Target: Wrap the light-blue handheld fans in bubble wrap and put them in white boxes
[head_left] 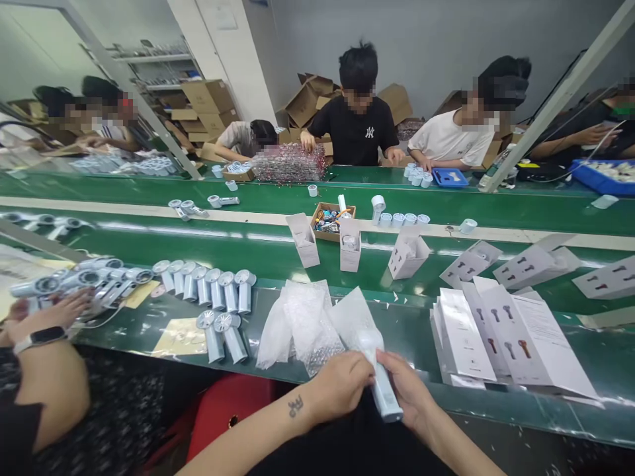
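Note:
A pale blue handheld fan (pixel 381 387) is held at the table's front edge, its head up inside a translucent bubble-wrap bag (pixel 353 309). My right hand (pixel 407 389) is closed around the right side of the handle. On the left, my left hand (pixel 342 378) is closed at the bag's mouth by the fan's neck; the fingertips are partly hidden. Just left of them lie loose bubble-wrap bags (pixel 302 324). Further left, two fans (pixel 231 337) rest in front of a row of similar fans (pixel 203 284).
Flat white printed boxes (pixel 501 330) are stacked at right. Opened boxes (pixel 407 254) stand along the green belt beyond, near a cardboard tray of small parts (pixel 327 221). A co-worker's hands (pixel 54 314) handle fans at far left; other people sit across the belt.

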Tool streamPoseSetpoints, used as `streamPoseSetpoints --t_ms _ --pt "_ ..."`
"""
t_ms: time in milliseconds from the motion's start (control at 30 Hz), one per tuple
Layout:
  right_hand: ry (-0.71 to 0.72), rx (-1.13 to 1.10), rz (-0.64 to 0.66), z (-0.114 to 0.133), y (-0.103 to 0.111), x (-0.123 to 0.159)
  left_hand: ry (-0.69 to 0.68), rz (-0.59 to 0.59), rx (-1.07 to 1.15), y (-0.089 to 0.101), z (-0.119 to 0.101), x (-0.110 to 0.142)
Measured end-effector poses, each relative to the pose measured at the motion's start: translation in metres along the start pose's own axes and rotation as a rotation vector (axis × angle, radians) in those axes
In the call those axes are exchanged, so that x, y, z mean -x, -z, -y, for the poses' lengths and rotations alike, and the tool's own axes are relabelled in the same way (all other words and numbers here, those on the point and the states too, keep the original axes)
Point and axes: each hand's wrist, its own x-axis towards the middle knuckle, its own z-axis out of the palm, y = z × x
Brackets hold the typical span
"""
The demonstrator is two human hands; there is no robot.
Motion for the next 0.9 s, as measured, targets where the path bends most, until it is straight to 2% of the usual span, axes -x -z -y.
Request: streamPoseSetpoints --t_ms 67,133,167,233,267,300,367,433,500,533,567,600,667,700,733,800,900 --pt "0.029 0.144 0.026 -0.002 0.005 -0.003 0.328 0.024 0.225 0.000 -0.001 -0.014" --pt "0.139 0.424 0.070 0.004 0.018 0.001 0.660 -0.044 0.455 0.007 0.001 -0.027" --pt "0.227 0.574 0.096 0.010 0.026 0.005 0.765 -0.079 0.539 0.012 0.001 -0.030" --pt "0.401 0.760 0.128 0.026 0.045 0.016 0.832 -0.137 0.619 0.025 -0.004 -0.033" --pt "0.436 0.750 0.117 0.034 0.053 0.021 0.809 -0.154 0.625 0.030 -0.011 -0.033" --pt "0.408 0.673 0.083 0.041 0.060 0.023 0.757 -0.152 0.620 0.033 -0.019 -0.032" --pt "0.186 0.431 0.053 0.045 0.063 0.020 0.563 -0.076 0.596 0.033 -0.040 -0.032" --pt "-0.078 0.276 0.120 0.037 0.054 0.008 0.287 0.088 0.565 0.026 -0.055 -0.032" --pt "-0.192 0.271 0.239 0.022 0.038 -0.008 0.067 0.239 0.527 0.022 -0.051 -0.026" --pt "-0.167 0.285 0.268 0.014 0.031 -0.016 0.077 0.243 0.486 0.026 -0.041 -0.019" --pt "-0.105 0.296 0.261 0.008 0.026 -0.025 0.201 0.179 0.415 0.035 -0.026 -0.007" --pt "-0.030 0.306 0.233 0.005 0.023 -0.034 0.427 0.059 0.311 0.049 -0.007 0.008" --pt "0.102 0.351 0.114 0.007 0.025 -0.055 1.099 -0.295 -0.019 0.087 0.036 0.045" --pt "0.148 0.385 0.031 0.010 0.029 -0.065 1.395 -0.388 -0.169 0.107 0.057 0.063" --pt "0.183 0.424 -0.049 0.015 0.034 -0.077 1.515 -0.393 -0.207 0.125 0.076 0.080" --pt "0.235 0.494 -0.163 0.025 0.048 -0.097 1.641 -0.376 -0.226 0.150 0.105 0.106" --pt "0.311 0.600 -0.243 0.038 0.068 -0.115 1.676 -0.331 -0.177 0.161 0.126 0.121"
